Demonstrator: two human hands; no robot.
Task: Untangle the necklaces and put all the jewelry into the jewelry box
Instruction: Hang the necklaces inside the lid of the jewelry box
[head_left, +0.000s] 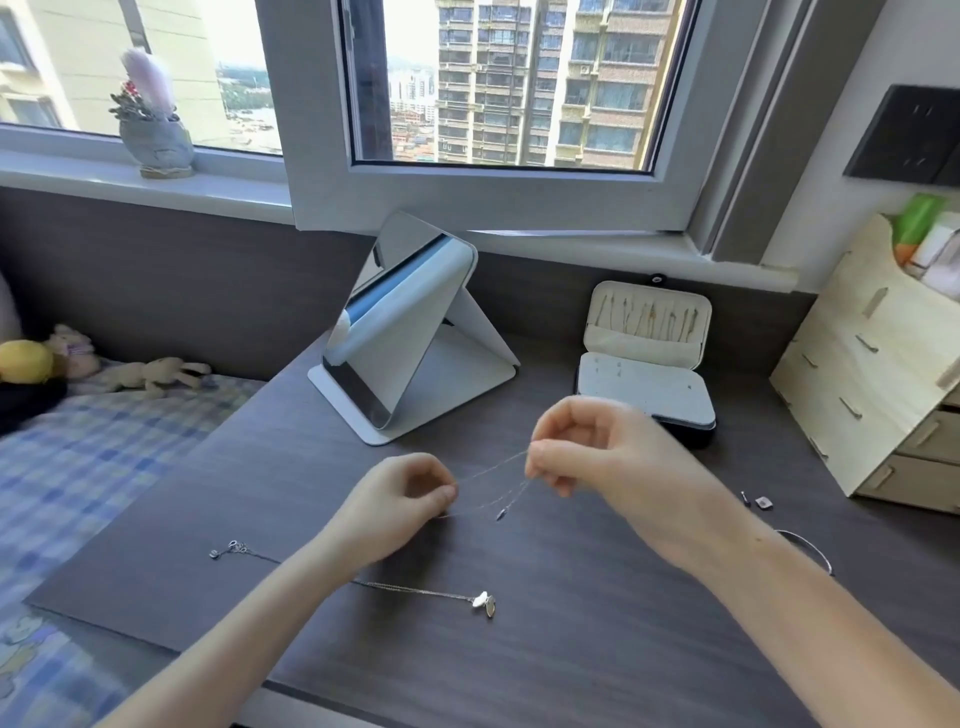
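Silver and very thin, the necklace (500, 513) hangs between both hands: the left hand (400, 499) and the right hand (582, 457) each pinch its chain and hold it apart, probably to find the knots. A second necklace (483, 603) lies on the worktop (571, 649), and the jewelry box (675, 410) waits open behind.

A thin silver chain necklace (493, 465) is strung in the air above the dark desk, pinched at one end by the left hand (410, 493) and at the other by the right hand (587, 452), its strands sagging, a small dark pendant dangling below the middle. Nearer the front edge, a second silver necklace with a pale oval pendant (484, 604) lies stretched flat across the desk, clasp end out to the left. Off right, two tiny earrings (763, 502) sit close together, and a thin silver bangle (810, 545) peeks from behind the right forearm. At the back, the black jewelry box with cream lining (649, 400) stands open, lid upright, gold chains hanging inside it.
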